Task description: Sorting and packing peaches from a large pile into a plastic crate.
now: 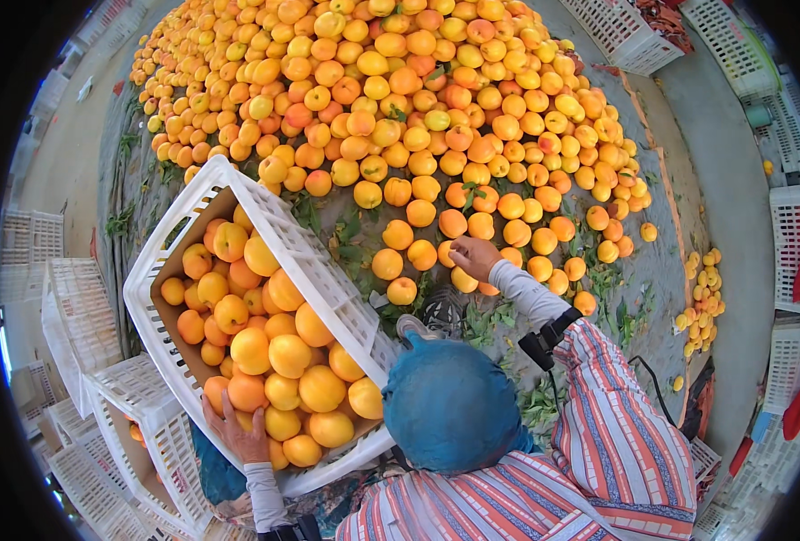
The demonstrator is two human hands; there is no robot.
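Note:
My left hand (245, 439) rests over the near-left rim of a white plastic crate (323, 257), its fingers spread against the apricots (290, 356) inside. Orange-yellow fruit fills the tilted crate, which has brown cardboard along its inner walls. At the near edge of a large apricot heap (373, 63), my right hand (477, 259) is closed, fingers curled down. Its fingertips are beside a loose apricot (445, 253); whether anything is inside the fingers is hidden. Several more apricots lie around that hand on the grey sheet.
White slatted crates (147, 442) are stacked at the left, more (792, 243) along the right. A smaller apricot pile (702, 298) lies by the sheet's right edge. Green leaves (350, 243) litter the ground. A rounded blue cloth shape (454, 406) stands close in front of the striped clothing.

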